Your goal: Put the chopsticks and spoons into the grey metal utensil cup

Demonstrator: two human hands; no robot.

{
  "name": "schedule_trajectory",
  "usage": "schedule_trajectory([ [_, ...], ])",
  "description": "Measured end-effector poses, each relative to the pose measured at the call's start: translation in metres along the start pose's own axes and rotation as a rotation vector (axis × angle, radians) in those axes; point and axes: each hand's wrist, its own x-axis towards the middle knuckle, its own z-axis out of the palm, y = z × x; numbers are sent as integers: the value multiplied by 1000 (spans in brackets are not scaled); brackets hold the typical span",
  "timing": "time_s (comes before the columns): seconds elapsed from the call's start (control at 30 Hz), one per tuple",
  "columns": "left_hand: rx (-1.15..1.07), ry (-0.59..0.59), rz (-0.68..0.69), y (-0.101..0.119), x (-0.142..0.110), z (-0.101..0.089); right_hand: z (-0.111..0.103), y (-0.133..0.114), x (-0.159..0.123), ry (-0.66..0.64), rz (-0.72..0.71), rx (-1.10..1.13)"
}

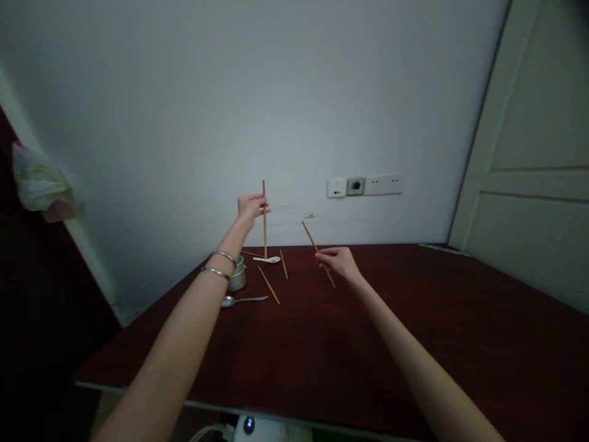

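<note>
My left hand (pixel 251 205) pinches a reddish-brown chopstick (pixel 264 230) near its top and holds it upright, its lower end by a white spoon (pixel 267 259). My right hand (pixel 338 260) grips another chopstick (pixel 310 235), which slants down to the right. Below my left wrist stands a metal cup (pixel 237 277), partly hidden by the forearm. A metal spoon (pixel 246 299) lies in front of it. Loose chopsticks rest on the table: one (pixel 269 285) near the metal spoon, one (pixel 284 264) right of the white spoon, and one (pixel 253 253) behind it.
The dark red table (pixel 414 344) runs back to a pale wall with a row of sockets (pixel 384 185). A cream door (pixel 534 153) stands at the right. At the left hangs a plastic bag (pixel 39 178). Below the front edge is a white device (pixel 262 428) with a cable.
</note>
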Motion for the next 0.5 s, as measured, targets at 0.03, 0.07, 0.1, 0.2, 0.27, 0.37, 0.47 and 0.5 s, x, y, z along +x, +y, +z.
schedule_trajectory([
  [0.03, -32, -45, -23, -11, -10, 17, -9, 6, 0, 20, 36, 31],
  [0.07, -105, -111, -86, -24, -22, 33, -17, 13, 0, 39, 69, 59],
  [0.1, -164, -162, -160, -38, -34, 48, -24, 21, -1, 57, 102, 86],
  [0.2, -300, -248, -458, -84, -73, 83, -34, 44, -4, 72, 204, 169],
  [0.27, -318, -270, -541, -111, -98, 96, -35, 60, -7, 61, 263, 221],
  [0.37, -346, -279, -618, -143, -125, 104, -31, 78, -12, 55, 332, 287],
  [0.47, -365, -259, -684, -165, -140, 106, -22, 90, -15, 51, 380, 300],
  [0.5, -375, -250, -709, -171, -144, 106, -19, 92, -16, 51, 385, 292],
])
